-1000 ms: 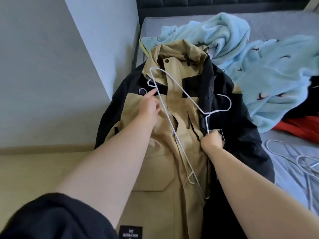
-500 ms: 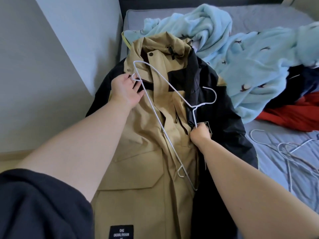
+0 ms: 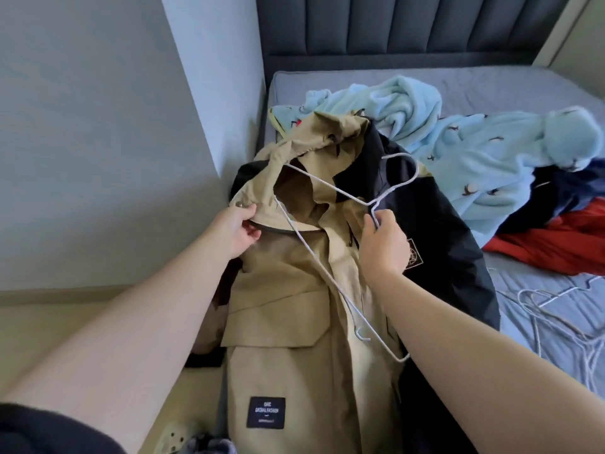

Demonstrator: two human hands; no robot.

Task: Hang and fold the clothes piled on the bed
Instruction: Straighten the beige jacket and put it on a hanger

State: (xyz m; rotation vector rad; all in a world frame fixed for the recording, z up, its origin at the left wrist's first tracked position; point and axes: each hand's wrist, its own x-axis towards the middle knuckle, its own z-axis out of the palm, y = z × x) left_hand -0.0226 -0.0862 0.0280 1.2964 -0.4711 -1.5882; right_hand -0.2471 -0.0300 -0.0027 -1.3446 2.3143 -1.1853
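Two hands work on one coat. The tan and black jacket [image 3: 294,322] lies front up at the near edge of the bed, right under both hands. The left hand [image 3: 240,232] pinches the open collar edge and lifts it. The right hand [image 3: 384,244] has its fingers curled tight round the neck of the white wire hanger [image 3: 327,184], just under the hook. One hanger arm pokes into the collar gap just past the left fingers. The other arm lies on top of the jacket, nearer than the right fingers.

I think the hanger could snag on the hood or slip back out, because the wire is thin and the jacket looks thick and heavy. If the left fingers let go, the gap would flop shut.

More wire hangers [image 3: 556,322] lie on the grey bed [image 3: 491,90], right of the right fingers. Past both hands sit a fluffy blue blanket [image 3: 474,152] and a red cloth [image 3: 556,244]. Beyond them is a dark padded headboard [image 3: 393,24]. A grey wall [image 3: 82,126] stands left of the left fingers.
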